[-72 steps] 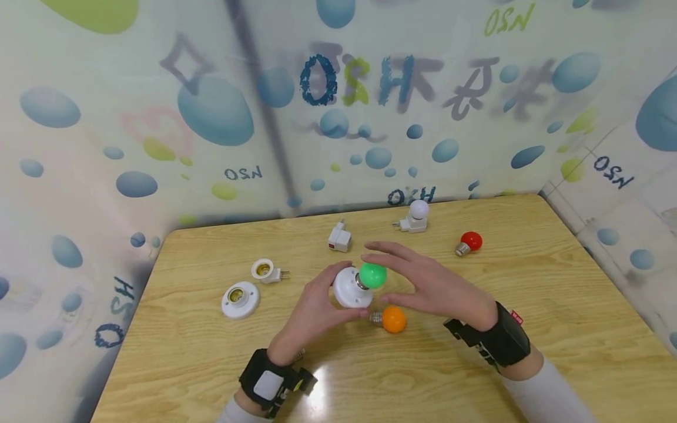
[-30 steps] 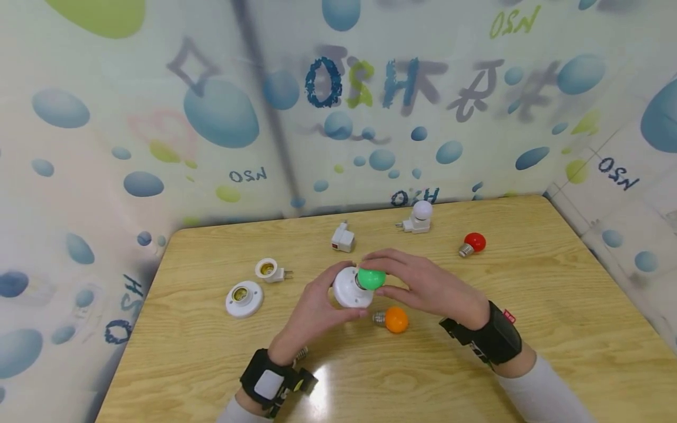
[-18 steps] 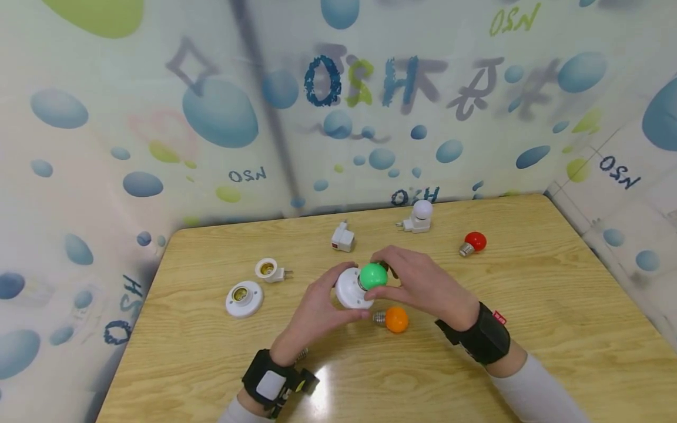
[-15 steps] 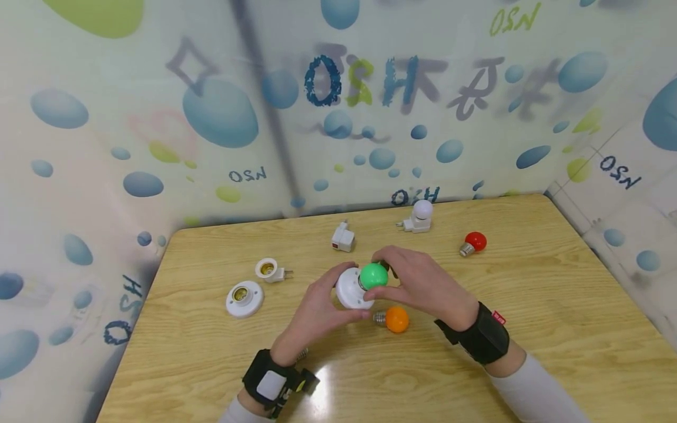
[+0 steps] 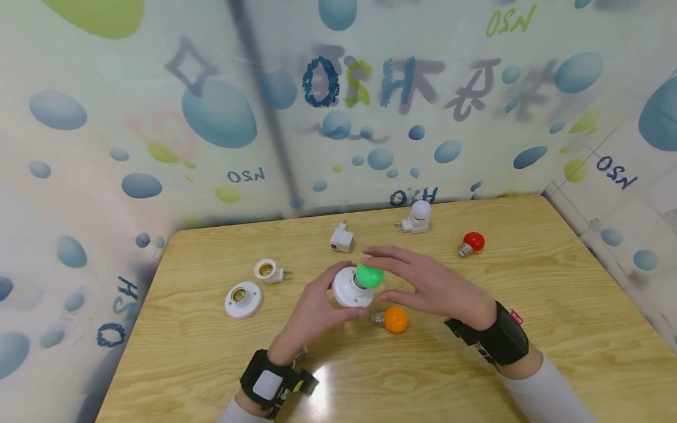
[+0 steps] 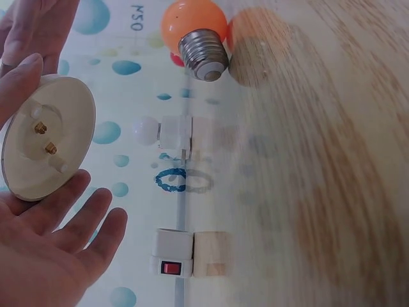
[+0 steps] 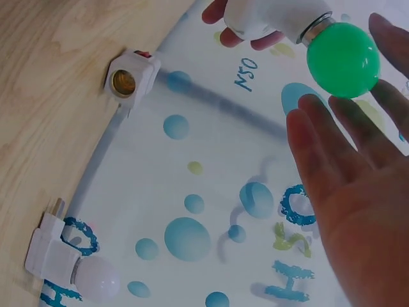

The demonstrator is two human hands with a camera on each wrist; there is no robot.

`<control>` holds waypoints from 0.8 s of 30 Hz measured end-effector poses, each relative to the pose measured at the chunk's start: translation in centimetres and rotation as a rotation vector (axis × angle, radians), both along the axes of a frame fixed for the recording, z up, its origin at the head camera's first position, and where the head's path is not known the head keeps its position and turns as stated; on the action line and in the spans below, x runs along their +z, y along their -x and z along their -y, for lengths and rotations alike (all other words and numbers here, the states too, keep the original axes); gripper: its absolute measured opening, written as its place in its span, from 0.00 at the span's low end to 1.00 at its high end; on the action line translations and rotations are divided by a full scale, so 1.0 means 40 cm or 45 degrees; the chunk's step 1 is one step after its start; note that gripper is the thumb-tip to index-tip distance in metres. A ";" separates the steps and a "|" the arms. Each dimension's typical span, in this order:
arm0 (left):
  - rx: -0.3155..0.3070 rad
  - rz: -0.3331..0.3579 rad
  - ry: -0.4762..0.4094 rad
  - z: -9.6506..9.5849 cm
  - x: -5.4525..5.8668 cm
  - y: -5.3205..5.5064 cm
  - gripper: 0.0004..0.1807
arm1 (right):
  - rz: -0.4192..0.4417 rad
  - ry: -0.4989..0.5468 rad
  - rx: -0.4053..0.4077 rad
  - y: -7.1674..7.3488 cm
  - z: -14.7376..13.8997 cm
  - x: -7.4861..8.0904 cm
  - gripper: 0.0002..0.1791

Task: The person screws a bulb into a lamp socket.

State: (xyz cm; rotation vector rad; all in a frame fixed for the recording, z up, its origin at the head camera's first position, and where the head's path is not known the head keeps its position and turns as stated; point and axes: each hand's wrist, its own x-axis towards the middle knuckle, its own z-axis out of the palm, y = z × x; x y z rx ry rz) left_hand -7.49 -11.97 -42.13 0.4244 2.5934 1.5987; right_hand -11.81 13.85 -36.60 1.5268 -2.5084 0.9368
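Note:
My left hand [image 5: 319, 302] grips a white round lamp holder [image 5: 346, 291] by its rim, fingers on the far side and thumb on the near side. Its hollow underside with two brass screws shows in the left wrist view. A green light bulb [image 5: 369, 276] sits in the socket, a strip of its metal base visible between bulb and holder [image 7: 281, 19]. Around the bulb, my right hand [image 5: 428, 282] has its fingers spread and extended, the thumb apart from the glass. Just below the hands an orange bulb [image 5: 395, 320] lies on the table.
To the left are another round lamp holder [image 5: 243, 300] and a plug-in socket [image 5: 268, 271]. Toward the back stand a switched plug socket [image 5: 341, 238] and a plug with a white bulb [image 5: 419, 217]. A red bulb [image 5: 473, 241] lies at right. A metal screw base [image 5: 301, 353] peeks out by my left wrist.
My right hand had its thumb and fingers closed around the green bulb half a second ago; now they have loosened and spread, the wrist turning back to the right. The left hand keeps its hold.

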 end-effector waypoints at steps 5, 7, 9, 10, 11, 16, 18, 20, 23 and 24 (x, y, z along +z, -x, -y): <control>-0.007 -0.011 0.003 -0.002 -0.002 0.001 0.48 | 0.024 0.000 0.052 0.001 0.003 -0.009 0.31; -0.014 -0.017 0.000 -0.003 -0.003 0.001 0.48 | 0.029 0.000 0.052 0.001 0.005 -0.011 0.30; -0.019 -0.022 0.000 -0.004 -0.003 0.001 0.49 | 0.023 0.008 0.043 0.002 0.007 -0.013 0.29; -0.020 -0.024 0.000 -0.004 -0.004 0.001 0.49 | 0.019 0.015 0.036 0.002 0.009 -0.013 0.29; -0.023 -0.026 0.001 -0.004 -0.004 0.000 0.49 | 0.021 0.024 0.026 0.002 0.011 -0.013 0.29; -0.047 -0.052 0.009 -0.005 -0.005 0.000 0.47 | 0.032 0.057 -0.065 -0.001 0.021 -0.015 0.29; -0.057 -0.056 0.018 -0.005 -0.005 0.000 0.47 | 0.031 0.061 -0.104 -0.003 0.026 -0.015 0.30; -0.062 -0.054 0.022 -0.005 -0.006 0.000 0.47 | 0.024 0.063 -0.131 -0.004 0.030 -0.015 0.30; -0.058 -0.047 0.025 -0.006 -0.006 0.001 0.47 | 0.012 0.067 -0.155 -0.004 0.035 -0.016 0.30; -0.057 -0.046 0.022 -0.005 -0.006 0.000 0.47 | 0.010 0.070 -0.157 -0.004 0.036 -0.018 0.30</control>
